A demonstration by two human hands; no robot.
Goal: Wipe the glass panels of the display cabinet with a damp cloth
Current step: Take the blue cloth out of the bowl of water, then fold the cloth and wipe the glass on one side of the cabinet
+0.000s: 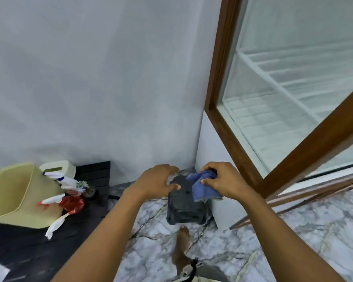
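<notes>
Two bare hands reach over a black stool (182, 202) on the marble floor (293, 231): the right hand (222, 180) pinches a bunched blue cloth (204, 189) between thumb and curled fingers, while the left hand (157, 180), just beside it, spreads its fingers loosely and holds nothing. Above and right of the right hand stands the cabinet's glass panel (283, 98) in its brown wooden frame (214, 110). Well left of the left hand sit a yellow basket (12, 192) and spray bottles (67, 180).

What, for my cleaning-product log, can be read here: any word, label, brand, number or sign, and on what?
No text is legible.
Spray bottles by the yellow tub: labels too blurred to read.
Cream container behind them: dark strip, too blurred to read.
On the blue cloth and black stool: no markings visible.
</notes>
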